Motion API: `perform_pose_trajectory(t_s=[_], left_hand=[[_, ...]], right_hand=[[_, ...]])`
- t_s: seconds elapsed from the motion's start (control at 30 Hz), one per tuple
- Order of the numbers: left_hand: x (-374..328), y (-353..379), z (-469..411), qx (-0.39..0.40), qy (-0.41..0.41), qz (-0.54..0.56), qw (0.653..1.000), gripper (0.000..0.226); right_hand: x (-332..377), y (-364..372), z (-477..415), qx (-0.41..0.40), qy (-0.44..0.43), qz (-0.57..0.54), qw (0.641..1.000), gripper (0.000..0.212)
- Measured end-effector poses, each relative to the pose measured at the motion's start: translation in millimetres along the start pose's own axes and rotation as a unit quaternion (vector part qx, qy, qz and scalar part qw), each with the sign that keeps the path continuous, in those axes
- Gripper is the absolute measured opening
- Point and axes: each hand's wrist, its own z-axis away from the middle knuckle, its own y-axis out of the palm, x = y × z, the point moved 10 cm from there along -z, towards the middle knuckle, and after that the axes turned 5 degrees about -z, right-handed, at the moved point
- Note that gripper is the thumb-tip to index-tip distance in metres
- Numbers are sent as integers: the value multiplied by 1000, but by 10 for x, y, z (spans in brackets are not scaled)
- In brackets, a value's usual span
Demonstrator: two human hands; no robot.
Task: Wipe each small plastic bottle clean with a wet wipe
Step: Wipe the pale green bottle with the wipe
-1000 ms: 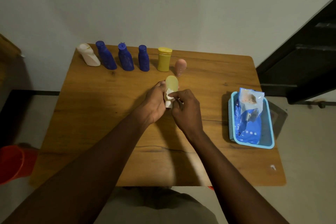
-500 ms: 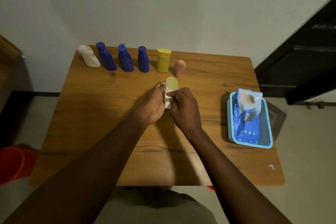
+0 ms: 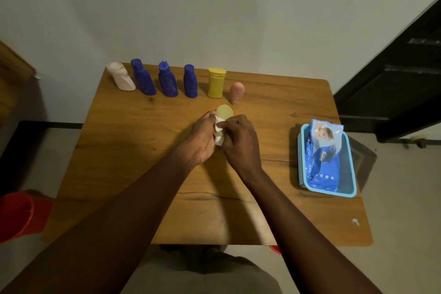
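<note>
Bottle (image 3: 224,112) in left hand (image 3: 202,139), wipe (image 3: 219,140) in right hand (image 3: 241,142) (mid-table (image 3: 133,131)).

Your left hand (image 3: 202,138) grips the pale translucent bottle (image 3: 224,111) over the wooden table (image 3: 143,138), and your right hand (image 3: 241,141) pinches the white wet wipe (image 3: 219,126) against its side. Along the far edge stand a white bottle (image 3: 121,77), three blue bottles (image 3: 167,81), a yellow bottle (image 3: 216,83) and a pink bottle (image 3: 236,92). To your right, a wipes pack (image 3: 323,157) lies in a turquoise basket (image 3: 301,157).

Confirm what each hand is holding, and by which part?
Left hand grips the pale yellow bottle by its lower body; right hand pinches the wipe against it.
</note>
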Motion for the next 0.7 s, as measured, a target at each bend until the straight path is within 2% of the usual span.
perform_pose_trajectory(t_s=[0.13,0.3,0.43,0.57,0.7], left_hand=[[31,-113,41,-22,-33,21,999,33],[108,-11,77,-13,-53,70,996,36],[70,101,151,15,-53,73,996,55],[19,100,143,15,-42,90,995,41],[58,119,143,-1,-59,105,993,36]], right_hand=[[-29,57,282,17,-8,-24,1000,32],[-192,-183,115,-56,29,-32,997,35],[-12,-165,42,-32,-6,-9,999,29],[46,-94,235,-7,-36,-9,999,32],[-63,-97,430,-16,-32,-1,999,33]])
